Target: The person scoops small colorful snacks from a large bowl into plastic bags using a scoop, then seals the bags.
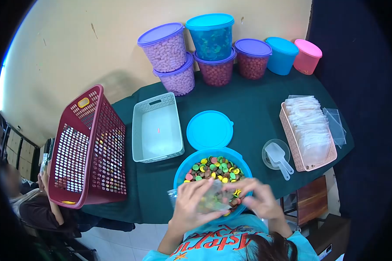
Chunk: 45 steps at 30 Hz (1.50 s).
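Observation:
A clear plastic bag (211,201) with yellow and green pieces inside is held over the near part of a blue tub (177,172). My left hand (190,202) grips the bag from its left side. My right hand (259,198) is at the bag's right, its fingers bent near the bag's edge; whether they touch the bag is hard to tell. Round candies (213,167) in green, yellow, brown and pink fill the tub. Just behind the tub lies its round blue lid (209,130).
A white tray (157,128) and a maroon basket (92,148) stand left. Right are scoops (278,155) in a bowl and a pink basket (294,137) of clear bags. Lidded tubs (215,71) line the back. A seated person (35,209) is at far left.

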Tool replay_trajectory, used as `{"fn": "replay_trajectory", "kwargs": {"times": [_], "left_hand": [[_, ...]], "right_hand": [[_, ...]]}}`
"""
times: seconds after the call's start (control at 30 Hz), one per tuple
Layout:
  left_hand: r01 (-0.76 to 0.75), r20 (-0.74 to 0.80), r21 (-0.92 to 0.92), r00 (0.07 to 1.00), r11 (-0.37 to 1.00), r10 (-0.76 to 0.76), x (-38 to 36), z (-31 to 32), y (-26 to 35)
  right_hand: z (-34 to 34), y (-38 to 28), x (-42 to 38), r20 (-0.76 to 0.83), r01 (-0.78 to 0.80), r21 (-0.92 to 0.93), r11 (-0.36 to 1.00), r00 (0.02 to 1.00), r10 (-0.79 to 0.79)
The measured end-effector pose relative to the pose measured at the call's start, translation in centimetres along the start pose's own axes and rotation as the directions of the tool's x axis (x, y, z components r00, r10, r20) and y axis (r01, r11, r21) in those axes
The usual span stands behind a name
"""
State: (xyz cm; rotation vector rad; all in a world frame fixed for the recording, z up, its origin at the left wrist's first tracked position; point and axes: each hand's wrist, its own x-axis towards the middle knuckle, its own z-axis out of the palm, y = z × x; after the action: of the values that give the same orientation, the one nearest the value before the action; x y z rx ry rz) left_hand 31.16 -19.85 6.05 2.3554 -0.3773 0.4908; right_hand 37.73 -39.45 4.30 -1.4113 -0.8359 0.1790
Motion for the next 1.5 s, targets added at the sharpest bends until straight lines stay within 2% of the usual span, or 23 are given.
{"fn": "replay_trajectory", "kwargs": {"times": [0.03,0.07,0.1,0.13,0.17,0.2,0.27,0.3,0.37,0.4,0.47,0.53,0.7,0.87,0.97,1.0,1.07,1.1,1.27,1.33,1.4,1.47,1.5], "left_hand": [[0.045,-0.048,0.014,0.998,0.999,-0.044,-0.4,-0.3,-0.2],[0.092,-0.099,0.026,0.991,0.995,-0.089,-0.8,-0.5,-0.3],[0.124,-0.149,-0.008,0.981,0.992,-0.124,-1.2,-0.5,-0.5],[0.132,-0.159,-0.005,0.978,0.991,-0.131,-1.8,-0.4,-0.6],[0.167,-0.199,-0.051,0.964,0.985,-0.174,-2.3,-0.2,-0.6],[0.2,-0.238,-0.099,0.946,0.975,-0.218,-2.7,-0.1,-0.5],[0.212,-0.264,-0.09,0.937,0.973,-0.228,-2.9,0.1,-0.2],[0.216,-0.272,-0.08,0.934,0.973,-0.23,-3.1,0.2,0.0],[0.215,-0.291,-0.086,0.928,0.973,-0.231,-3.2,0.1,-0.1],[0.2,-0.292,-0.09,0.931,0.976,-0.218,-3.4,0.0,-0.2],[0.256,-0.317,-0.083,0.91,0.963,-0.269,-4.8,-0.1,-0.5],[0.354,-0.407,-0.159,0.827,0.921,-0.388,-6.0,-0.4,-0.2],[0.404,-0.479,-0.178,0.761,0.897,-0.438,-8.0,-1.4,-0.4],[0.404,-0.493,-0.278,0.719,0.871,-0.49,-8.3,-1.3,-0.4],[0.403,-0.447,-0.248,0.759,0.881,-0.473,-8.3,-1.3,-0.8],[0.397,-0.419,-0.212,0.788,0.893,-0.45,-8.3,-1.4,-0.9],[0.396,-0.389,-0.166,0.815,0.903,-0.429,-8.1,-1.6,-1.1],[0.388,-0.339,-0.161,0.842,0.907,-0.42,-8.0,-1.6,-1.3],[0.313,-0.187,-0.153,0.922,0.937,-0.338,-7.7,-1.9,-2.3],[0.299,-0.146,-0.159,0.935,0.941,-0.322,-7.7,-2.2,-2.7],[0.296,-0.081,-0.211,0.944,0.932,-0.319,-8.0,-2.4,-3.2],[0.283,-0.057,-0.221,0.952,0.933,-0.302,-8.2,-2.9,-3.8],[0.279,-0.046,-0.219,0.954,0.935,-0.296,-8.4,-3.1,-4.0]], "right_hand": [[-0.9,0.2,-0.3,-0.21,-0.011,0.008,1.0,0.978,0.013],[-2.4,0.4,-0.3,-0.345,-0.029,-0.096,0.995,0.939,-0.006],[-3.8,0.7,-0.4,-0.51,-0.2,-0.159,0.967,0.855,0.093],[-6.1,1.4,-0.8,-0.531,-0.328,-0.397,0.857,0.844,0.077],[-8.1,3.7,-1.7,-0.567,-0.435,-0.448,0.781,0.814,0.128],[-9.8,5.2,-2.6,-0.561,-0.553,-0.597,0.581,0.806,0.19],[-12.5,9.5,-5.2,-0.506,-0.559,-0.781,0.279,0.828,0.242],[-12.6,10.4,-5.3,-0.484,-0.538,-0.795,0.28,0.841,0.242],[-12.7,11.6,-5.5,-0.525,-0.62,-0.735,0.275,0.777,0.348],[-12.6,12.1,-5.4,-0.525,-0.604,-0.76,0.24,0.788,0.32],[-12.5,12.0,-5.1,-0.514,-0.594,-0.749,0.295,0.801,0.308],[-12.8,12.4,-5.3,-0.495,-0.576,-0.752,0.32,0.814,0.303],[-13.4,12.1,-5.4,-0.514,-0.533,-0.717,0.449,0.84,0.176],[-14.3,10.3,-4.8,-0.484,-0.51,-0.695,0.506,0.853,0.196],[-13.6,8.5,-4.1,-0.478,-0.499,-0.47,0.728,0.837,0.265],[-12.7,7.1,-3.6,-0.488,-0.505,-0.466,0.727,0.832,0.265],[-9.8,2.3,-1.5,-0.397,-0.484,-0.012,0.875,0.805,0.44],[-8.9,1.3,-1.2,-0.35,-0.455,0.028,0.89,0.829,0.435],[-4.5,-0.4,-0.4,-0.354,-0.324,0.032,0.946,0.881,0.314],[-3.4,-0.4,-0.3,-0.349,-0.214,-0.321,0.923,0.932,0.095],[-1.9,-0.5,-0.3,-0.395,-0.246,-0.314,0.917,0.912,0.109],[-0.2,0.3,0.0,-0.518,-0.183,-0.327,0.927,0.855,-0.014],[0.4,0.5,0.1,-0.503,-0.175,-0.44,0.881,0.861,-0.08]]}}
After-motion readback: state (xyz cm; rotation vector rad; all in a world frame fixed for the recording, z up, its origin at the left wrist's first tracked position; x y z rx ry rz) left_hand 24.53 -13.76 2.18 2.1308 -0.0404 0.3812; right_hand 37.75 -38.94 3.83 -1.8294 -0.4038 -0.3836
